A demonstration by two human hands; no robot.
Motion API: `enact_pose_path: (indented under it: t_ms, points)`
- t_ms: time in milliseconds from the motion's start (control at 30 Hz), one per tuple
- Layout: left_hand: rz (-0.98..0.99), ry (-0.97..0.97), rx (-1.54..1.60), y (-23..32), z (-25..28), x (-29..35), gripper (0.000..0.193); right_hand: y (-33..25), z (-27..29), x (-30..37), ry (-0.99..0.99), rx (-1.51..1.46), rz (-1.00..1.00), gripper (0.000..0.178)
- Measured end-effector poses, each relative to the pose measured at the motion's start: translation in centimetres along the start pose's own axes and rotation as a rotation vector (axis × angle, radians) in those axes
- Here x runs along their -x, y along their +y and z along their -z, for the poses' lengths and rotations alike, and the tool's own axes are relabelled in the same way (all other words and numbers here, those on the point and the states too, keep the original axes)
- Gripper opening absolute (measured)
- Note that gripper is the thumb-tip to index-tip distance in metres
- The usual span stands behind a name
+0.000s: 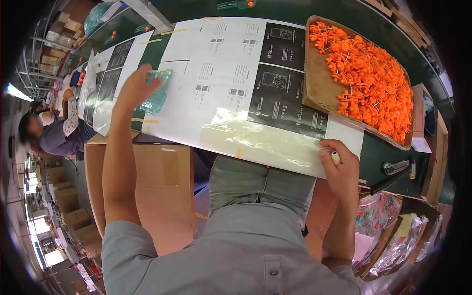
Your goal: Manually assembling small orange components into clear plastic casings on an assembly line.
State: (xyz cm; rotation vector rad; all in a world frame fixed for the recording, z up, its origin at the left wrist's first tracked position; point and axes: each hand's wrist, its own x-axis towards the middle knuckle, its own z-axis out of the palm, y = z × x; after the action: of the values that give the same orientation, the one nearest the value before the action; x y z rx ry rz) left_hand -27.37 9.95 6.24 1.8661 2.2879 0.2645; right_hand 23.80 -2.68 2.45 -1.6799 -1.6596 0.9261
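My left hand (pixel 133 88) reaches over the left part of the printed sheet (pixel 191 118), its fingers apart. Beside its fingertips lies a translucent teal plastic piece (pixel 158 93), slightly blurred; whether they touch it I cannot tell. My right hand (pixel 341 164) is at the sheet's near right edge, fingers curled round a small tool with a pale, rounded end (pixel 336 158). The rest of that tool is hidden in the hand. Behind it, a shallow cardboard tray (pixel 319 81) holds a heap of small orange plastic parts (pixel 371 78), some with thin metal pins.
A utility knife (pixel 396 167) and a dark tool (pixel 388 184) lie on the green table at the right. Boxes of bagged parts (pixel 400 243) stand below. Another teal piece (pixel 236 5) is at the far edge. At left, a metal post (pixel 150 17) rises and another person (pixel 61 130) sits.
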Motion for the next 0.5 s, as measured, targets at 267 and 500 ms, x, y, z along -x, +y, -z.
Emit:
enact_pose_path:
  t_ms: [267,500]
  points:
    - [-0.254,0.168,-0.108,-1.0,-3.1,3.6,0.050,0.3,-0.9,0.0,0.017,0.030,0.111,0.019]
    - [-0.818,0.421,0.140,12.3,-4.2,7.9,0.046,-0.2,-0.8,0.5,0.059,0.109,0.039,0.019]
